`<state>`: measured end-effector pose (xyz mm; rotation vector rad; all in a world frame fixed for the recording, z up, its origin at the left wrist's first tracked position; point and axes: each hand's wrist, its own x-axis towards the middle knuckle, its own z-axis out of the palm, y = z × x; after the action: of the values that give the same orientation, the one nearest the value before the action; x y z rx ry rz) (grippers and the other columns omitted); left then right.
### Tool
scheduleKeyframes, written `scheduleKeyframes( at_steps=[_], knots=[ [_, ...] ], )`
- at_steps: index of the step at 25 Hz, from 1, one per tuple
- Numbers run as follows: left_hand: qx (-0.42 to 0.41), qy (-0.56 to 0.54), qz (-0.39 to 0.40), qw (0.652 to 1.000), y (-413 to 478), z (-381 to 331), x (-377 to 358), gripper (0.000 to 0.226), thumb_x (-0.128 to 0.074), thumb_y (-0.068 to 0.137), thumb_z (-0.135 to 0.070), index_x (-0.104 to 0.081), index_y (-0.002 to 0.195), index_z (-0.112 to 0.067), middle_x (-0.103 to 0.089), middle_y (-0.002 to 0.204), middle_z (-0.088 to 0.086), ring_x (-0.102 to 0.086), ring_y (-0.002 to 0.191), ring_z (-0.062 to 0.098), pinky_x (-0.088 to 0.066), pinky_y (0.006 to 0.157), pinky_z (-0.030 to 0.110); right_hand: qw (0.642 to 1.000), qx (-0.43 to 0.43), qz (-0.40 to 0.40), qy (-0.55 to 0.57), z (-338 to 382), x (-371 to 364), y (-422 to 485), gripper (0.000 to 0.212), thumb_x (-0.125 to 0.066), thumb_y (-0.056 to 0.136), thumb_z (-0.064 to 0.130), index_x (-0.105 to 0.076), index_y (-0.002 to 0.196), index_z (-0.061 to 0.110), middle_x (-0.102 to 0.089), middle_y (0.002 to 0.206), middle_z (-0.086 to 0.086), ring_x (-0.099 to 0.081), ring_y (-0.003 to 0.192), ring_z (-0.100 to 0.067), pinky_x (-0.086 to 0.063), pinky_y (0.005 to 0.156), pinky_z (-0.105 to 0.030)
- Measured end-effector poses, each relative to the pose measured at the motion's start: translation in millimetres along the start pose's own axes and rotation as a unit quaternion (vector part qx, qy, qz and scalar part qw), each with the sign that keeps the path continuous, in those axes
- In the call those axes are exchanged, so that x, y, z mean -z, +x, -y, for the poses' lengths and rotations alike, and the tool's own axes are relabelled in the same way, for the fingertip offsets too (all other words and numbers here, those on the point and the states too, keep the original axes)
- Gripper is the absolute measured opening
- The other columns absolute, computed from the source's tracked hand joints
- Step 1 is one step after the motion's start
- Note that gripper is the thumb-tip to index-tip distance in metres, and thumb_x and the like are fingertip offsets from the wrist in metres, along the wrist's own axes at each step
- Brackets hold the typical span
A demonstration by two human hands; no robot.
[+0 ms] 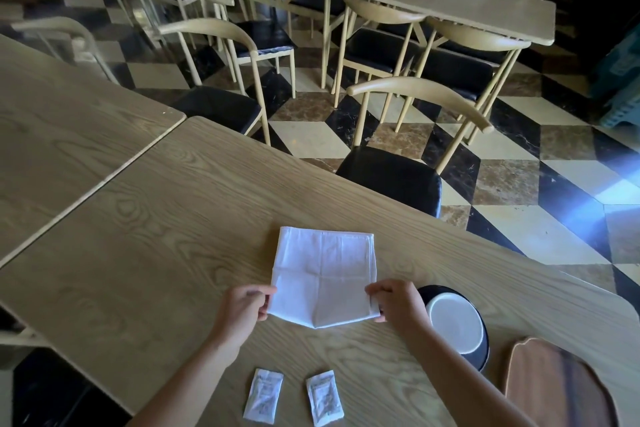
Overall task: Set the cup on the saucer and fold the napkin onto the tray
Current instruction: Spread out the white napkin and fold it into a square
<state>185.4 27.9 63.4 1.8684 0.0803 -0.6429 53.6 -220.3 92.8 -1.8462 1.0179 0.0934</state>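
Now both hands are pinching the white napkin (pixel 323 276) by its near corners, left hand (pixel 242 305) and right hand (pixel 394 303), lying flat on the table (pixel 173 218) for folding; wooden tray (pixel 557 388) is waiting right.

No words or numbers can be read here. Two small white packets (pixel 263 400) (pixel 324 398) lie on the wooden table (pixel 145 218) at the bottom middle of the frame. Each one has faint grey print on it, but the print is too small and too blurry to make out any letters. Nothing else in view has writing, a label or a sign on it.
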Motion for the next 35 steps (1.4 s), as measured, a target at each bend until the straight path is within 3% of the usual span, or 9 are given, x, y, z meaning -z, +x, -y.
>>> scheduleKeyframes(
  at_steps=[6, 9, 13, 15, 17, 21, 25, 31, 35],
  knots=[
    [-0.047, 0.025, 0.06, 0.997, -21, 14, 20, 0.046, -0.06, 0.075, 0.023, -0.075, 0.086, -0.019, -0.075, 0.087, 0.006, -0.067, 0.079, 0.017, -0.053, 0.067, 0.014, 0.992, 0.092, -0.004, -0.087, -18, -2, -29, 0.038, -0.059, 0.075, 0.0, -0.077, 0.087, 0.031, -0.072, 0.077, 0.012, -0.064, 0.072, -0.004, -0.042, 0.062, -0.01],
    [-0.072, 0.015, 0.035, 0.997, -27, 19, 22, 0.036, -0.064, 0.076, 0.022, -0.075, 0.08, -0.012, -0.071, 0.085, 0.004, -0.065, 0.081, 0.021, -0.055, 0.068, 0.013, 0.989, 0.113, -0.014, -0.09, -19, 0, -37, 0.023, -0.076, 0.075, 0.01, -0.074, 0.075, 0.033, -0.069, 0.072, 0.012, -0.064, 0.071, -0.005, -0.044, 0.066, -0.014],
    [-0.153, 0.059, 0.049, 0.985, -34, 22, 32, 0.024, -0.064, 0.08, 0.018, -0.073, 0.081, -0.004, -0.061, 0.113, 0.007, -0.065, 0.094, 0.02, -0.056, 0.086, 0.035, 0.964, 0.222, -0.021, -0.147, -26, -1, -41, 0.01, -0.08, 0.077, 0.016, -0.073, 0.082, 0.023, -0.069, 0.105, 0.012, -0.06, 0.095, -0.011, -0.046, 0.085, -0.027],
    [-0.194, 0.078, 0.056, 0.976, -35, 28, 39, 0.017, -0.068, 0.083, 0.004, -0.072, 0.083, -0.012, -0.066, 0.119, 0.0, -0.064, 0.111, 0.016, -0.051, 0.093, 0.036, 0.967, 0.208, -0.001, -0.148, -30, -1, -41, 0.01, -0.075, 0.082, 0.022, -0.069, 0.089, 0.026, -0.073, 0.095, 0.012, -0.062, 0.089, -0.01, -0.046, 0.076, -0.022],
    [-0.197, 0.083, 0.055, 0.975, -36, 29, 41, 0.006, -0.069, 0.085, -0.018, -0.071, 0.087, -0.022, -0.074, 0.107, -0.007, -0.064, 0.113, 0.01, -0.049, 0.094, 0.034, 0.977, 0.173, -0.002, -0.124, -31, -1, -39, 0.009, -0.072, 0.085, 0.028, -0.064, 0.089, 0.027, -0.072, 0.08, 0.007, -0.065, 0.078, -0.011, -0.044, 0.065, -0.019],
    [-0.175, 0.072, -0.005, 0.982, -17, 25, 30, 0.004, -0.065, 0.079, -0.035, -0.066, 0.082, -0.033, -0.074, 0.08, -0.008, -0.07, 0.077, 0.009, -0.055, 0.076, 0.04, 0.982, 0.159, -0.029, -0.095, -25, -3, -31, 0.02, -0.067, 0.088, 0.028, -0.054, 0.075, 0.022, -0.064, 0.067, 0.001, -0.06, 0.068, -0.015, -0.047, 0.064, -0.027],
    [-0.136, 0.031, -0.041, 0.989, 13, 16, 12, 0.008, -0.067, 0.074, -0.036, -0.068, 0.078, -0.043, -0.074, 0.075, -0.01, -0.07, 0.074, 0.012, -0.056, 0.078, 0.044, 0.986, 0.128, -0.043, -0.097, -13, -1, -13, 0.028, -0.065, 0.09, 0.026, -0.048, 0.069, 0.015, -0.056, 0.062, -0.004, -0.041, 0.057, -0.017, -0.037, 0.054, -0.028],
    [-0.122, 0.109, -0.072, 0.984, 49, 12, -6, 0.03, -0.07, 0.08, -0.021, -0.063, 0.068, -0.048, -0.067, 0.062, -0.02, -0.066, 0.068, 0.016, -0.055, 0.071, 0.04, 0.989, 0.058, -0.065, -0.117, -2, -11, 18, 0.015, -0.063, 0.086, 0.023, -0.059, 0.079, 0.01, -0.065, 0.071, -0.007, -0.058, 0.069, -0.03, -0.044, 0.059, -0.036],
    [-0.099, 0.131, -0.075, 0.984, 60, 15, -18, 0.013, -0.065, 0.084, -0.011, -0.067, 0.077, -0.022, -0.065, 0.065, -0.004, -0.062, 0.068, 0.026, -0.055, 0.073, 0.049, 0.989, 0.022, -0.062, -0.13, -3, -21, 28, 0.006, -0.064, 0.085, 0.021, -0.059, 0.088, 0.017, -0.066, 0.08, -0.003, -0.059, 0.076, -0.029, -0.048, 0.068, -0.035]
  ],
)
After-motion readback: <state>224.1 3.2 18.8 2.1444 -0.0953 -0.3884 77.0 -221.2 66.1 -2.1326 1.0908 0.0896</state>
